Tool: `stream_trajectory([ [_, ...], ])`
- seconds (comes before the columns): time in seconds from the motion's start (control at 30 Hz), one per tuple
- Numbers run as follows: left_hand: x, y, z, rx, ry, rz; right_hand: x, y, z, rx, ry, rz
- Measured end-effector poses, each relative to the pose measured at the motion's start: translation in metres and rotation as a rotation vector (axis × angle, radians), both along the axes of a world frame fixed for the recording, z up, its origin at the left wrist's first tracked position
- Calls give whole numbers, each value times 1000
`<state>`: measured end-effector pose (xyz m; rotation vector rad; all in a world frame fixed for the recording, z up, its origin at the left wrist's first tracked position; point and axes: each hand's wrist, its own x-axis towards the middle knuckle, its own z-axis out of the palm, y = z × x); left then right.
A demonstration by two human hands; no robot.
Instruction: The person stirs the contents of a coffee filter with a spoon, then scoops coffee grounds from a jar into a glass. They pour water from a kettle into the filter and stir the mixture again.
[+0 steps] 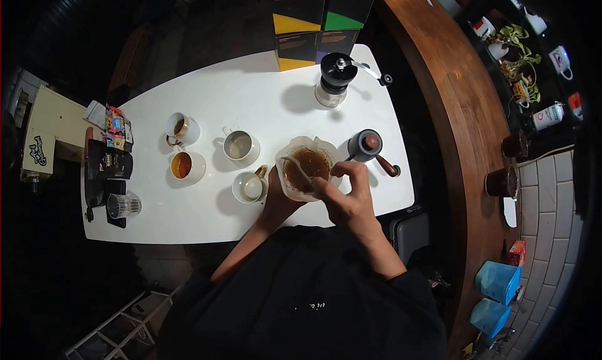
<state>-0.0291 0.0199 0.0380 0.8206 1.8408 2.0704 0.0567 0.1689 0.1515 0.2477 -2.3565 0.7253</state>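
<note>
In the head view, a coffee dripper with a pale paper filter (288, 186) holds brown, wet coffee (305, 166). My left hand (282, 200) is wrapped around its near left side, its fingers partly hidden underneath. Over the near right rim, my right hand (351, 197) is closed, thumb and fingers pinched on a thin, pale spoon-like stirrer (300, 164) that dips into the coffee. What supports the dripper is hidden. Just left of it stands a white mug (249, 187) with pale contents. To the right is a dark grey kettle (365, 145) with a wooden knob and handle.
A hand coffee grinder (332, 84) stands behind on the white table (238, 90), before dark boxes (298, 46). Leftward are several mugs, one with amber liquid (181, 165), and a clear glass (123, 205). A wooden counter (439, 109) runs along the right.
</note>
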Motion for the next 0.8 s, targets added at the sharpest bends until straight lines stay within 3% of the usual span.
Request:
stream_trajectory([
  [0.2,0,-2,-4,-4,13,-2,9,0,10,-1,-26,10],
  [0.27,1,-2,19,-94,6,-10,7,2,7,-8,-33,-30],
  [0.43,1,1,-3,8,1,33,-2,1,-5,-38,-29,-83],
  [0.63,-1,-2,5,-36,31,-15,10,-3,9,-35,-49,42],
  [0.8,-1,1,2,-91,161,81,14,6,7,-155,-116,-122],
])
